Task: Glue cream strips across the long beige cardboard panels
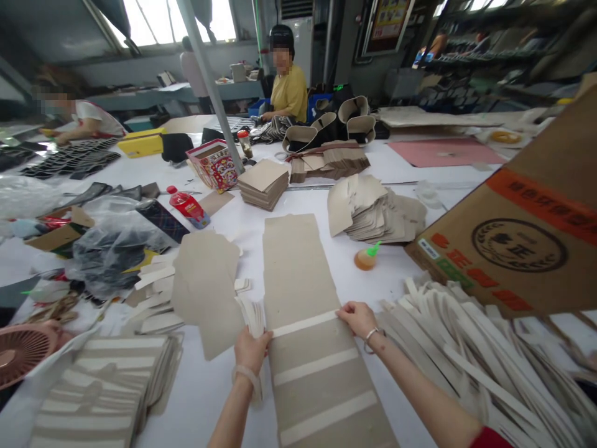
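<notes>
A long run of overlapping grey-beige sheets [298,267] lies down the middle of the white table. Pale strips cross its nearer part. One white strip [305,323] spans the sheets, its right end pinched by my right hand [359,318] at the sheets' right edge. At the left edge, my left hand [252,350] is closed round a bundle of white strips [252,314], its thumb at the crossing strip's left end. Beside it on the left lie loose beige pieces [205,280].
Loose long strips [448,336] and a large cardboard box [517,236] stand at right. A glue bottle [366,256] is beyond my right hand. Stacked striped sheets [97,392] and a pink fan [23,351] are at left. A person in yellow [290,93] sits across the table.
</notes>
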The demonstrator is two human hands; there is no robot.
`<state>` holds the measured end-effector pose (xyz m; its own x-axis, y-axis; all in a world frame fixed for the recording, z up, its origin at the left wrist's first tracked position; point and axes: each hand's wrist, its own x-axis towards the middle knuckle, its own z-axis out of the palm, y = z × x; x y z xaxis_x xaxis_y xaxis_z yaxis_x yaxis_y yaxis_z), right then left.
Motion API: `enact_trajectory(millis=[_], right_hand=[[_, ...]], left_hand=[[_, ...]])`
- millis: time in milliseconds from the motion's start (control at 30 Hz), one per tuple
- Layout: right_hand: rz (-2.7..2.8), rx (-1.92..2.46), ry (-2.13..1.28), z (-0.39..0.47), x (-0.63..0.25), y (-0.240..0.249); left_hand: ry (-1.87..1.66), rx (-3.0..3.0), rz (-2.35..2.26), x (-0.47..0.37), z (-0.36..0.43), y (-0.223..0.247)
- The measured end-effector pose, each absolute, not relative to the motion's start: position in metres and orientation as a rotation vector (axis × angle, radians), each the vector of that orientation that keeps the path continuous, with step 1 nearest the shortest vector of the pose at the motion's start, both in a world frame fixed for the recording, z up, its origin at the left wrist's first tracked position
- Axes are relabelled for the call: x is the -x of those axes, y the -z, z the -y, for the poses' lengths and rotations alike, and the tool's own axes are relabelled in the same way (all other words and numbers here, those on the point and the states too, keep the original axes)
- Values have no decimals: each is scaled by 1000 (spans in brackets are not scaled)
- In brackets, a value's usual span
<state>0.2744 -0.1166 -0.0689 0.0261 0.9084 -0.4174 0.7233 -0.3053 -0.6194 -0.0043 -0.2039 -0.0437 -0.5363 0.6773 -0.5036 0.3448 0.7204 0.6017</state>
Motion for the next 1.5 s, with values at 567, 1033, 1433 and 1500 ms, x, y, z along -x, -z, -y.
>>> enact_trajectory(millis=[567,1033,1433,1500], right_hand=[[1685,2175,-1021,118,-266,58],[1734,2193,-1028,117,-267,57],[2118,2232,-788,123,-235,31],[2114,2256,-792,122,-229,29]], left_hand=[[-327,-914,-2222,4,199,39],[-447,-909,-2248,1,205,42],[-356,-1068,-2324,-6,204,37],[-343,-1071,-2322,-6,204,36]])
